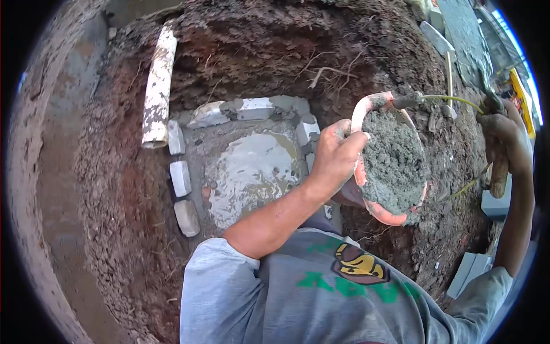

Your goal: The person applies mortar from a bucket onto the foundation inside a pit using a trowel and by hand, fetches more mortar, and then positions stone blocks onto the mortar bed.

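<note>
My left hand (339, 150) is closed on the left rim of an orange bucket (392, 217), fingers wrapped over its edge. Grey wet mortar (394, 160) fills the bucket, which is tilted towards me. My right hand (504, 135), at the far right, is closed round the wooden handle of a trowel (499, 175); the blade reaches up beyond the hand. A yellow-green cord (461, 101) runs from the bucket's top grip to near my right hand. Left of the bucket, white-faced blocks (256, 109) edge a pit floor with wet grey mortar (258, 166).
A dirty white pipe (159, 86) leans at the pit's upper left. Rough soil walls with roots (332, 74) surround the pit. Several single blocks (180, 178) line its left side. Grey blocks (468, 274) lie at the lower right, and a yellow object (522, 100) is at the upper right.
</note>
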Available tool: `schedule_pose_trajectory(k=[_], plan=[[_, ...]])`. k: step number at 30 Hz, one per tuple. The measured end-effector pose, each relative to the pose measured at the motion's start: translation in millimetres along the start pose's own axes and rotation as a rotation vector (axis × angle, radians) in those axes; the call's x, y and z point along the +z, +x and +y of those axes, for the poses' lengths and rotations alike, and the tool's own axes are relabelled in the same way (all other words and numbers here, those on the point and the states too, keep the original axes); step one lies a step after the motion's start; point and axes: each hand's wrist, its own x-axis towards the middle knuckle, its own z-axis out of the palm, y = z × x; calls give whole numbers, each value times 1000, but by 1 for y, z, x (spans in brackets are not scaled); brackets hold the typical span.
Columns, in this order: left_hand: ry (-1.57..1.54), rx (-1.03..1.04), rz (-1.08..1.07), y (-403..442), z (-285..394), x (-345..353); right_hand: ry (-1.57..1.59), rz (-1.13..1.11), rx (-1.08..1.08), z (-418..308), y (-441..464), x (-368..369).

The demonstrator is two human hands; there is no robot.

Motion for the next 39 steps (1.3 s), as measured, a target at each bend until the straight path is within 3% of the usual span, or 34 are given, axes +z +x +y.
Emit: schedule_pose_trajectory(k=[2,4,7,10,12,14,15,18,21,23,27,30,34,35,37,39], plan=[[-2,-25,190,-50,-14,-59,155,-204,42,20,-11,68],[63,-1,442,-85,-69,-122,190,-451,20,40,-18,149],[61,-219,790,-137,-148,-208,225,-780,119,80,-17,281],[133,-357,1086,-201,-230,-281,351,-926,296,128,-11,419],[307,-315,1400,-256,-231,-299,162,-1052,299,145,-28,502],[297,-81,1613,-311,-196,-294,119,-1100,315,188,-31,592],[388,-77,1705,-347,-200,-298,-8,-1189,241,234,-23,648],[193,-137,2039,-450,-218,-281,-175,-1038,-32,264,-53,717],[45,-144,2232,-508,-244,-245,-248,-1161,-23,294,-61,768],[-51,-208,2275,-525,-264,-235,-364,-1183,-142,266,-84,758],[-129,-200,2032,-467,-292,-265,-501,-1205,-151,289,-75,771],[87,-382,1761,-395,-277,-301,-564,-1053,-302,267,-64,757],[342,-317,1505,-329,-232,-333,-590,-847,-408,254,-23,733],[328,-336,1485,-321,-214,-333,-542,-891,-318,234,-19,702],[305,-287,1475,-317,-203,-341,-631,-825,-398,230,-13,659],[477,-299,1471,-327,-219,-347,-793,-856,-401,242,-14,613]])
